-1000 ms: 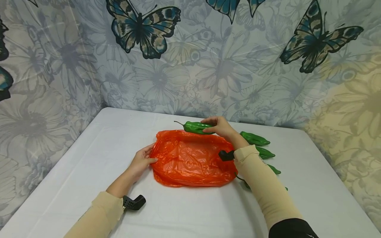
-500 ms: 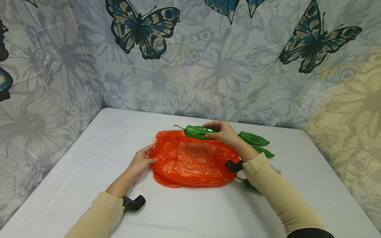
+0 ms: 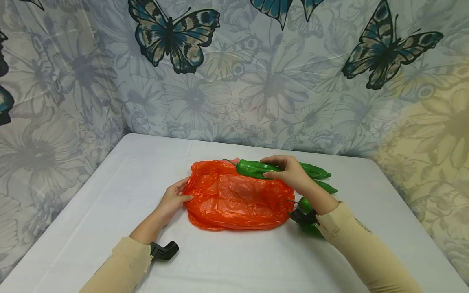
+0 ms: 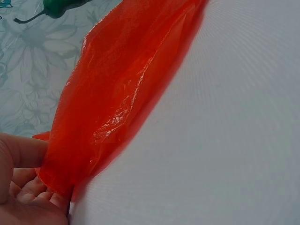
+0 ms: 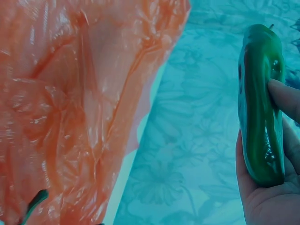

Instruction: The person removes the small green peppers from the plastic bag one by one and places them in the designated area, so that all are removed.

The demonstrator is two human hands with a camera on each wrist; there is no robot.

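Note:
My left hand (image 3: 172,201) pinches the left edge of a red plastic bag (image 3: 238,199), thumb on one side and fingers on the other, as the left wrist view shows too. The crinkled bag lies wide across the middle of the table. In my right hand (image 3: 289,173) is a long green pepper (image 3: 253,169), gripped between thumb and fingers above the bag's far right edge, its stem pointing left. From the right wrist view, the pepper (image 5: 262,108) stands lengthwise against the palm, apart from the bag (image 5: 61,93).
Several more green peppers lie in a column right of the bag, among them one at the back (image 3: 316,171) and a second (image 3: 326,186). The right wrist and its black camera (image 3: 303,217) partly cover the nearer ones. A patterned cloth wall (image 3: 234,101) rises behind the white table (image 3: 102,195).
My right hand has moved right and toward me, carrying the pepper with it. The left hand and the bag have stayed in place.

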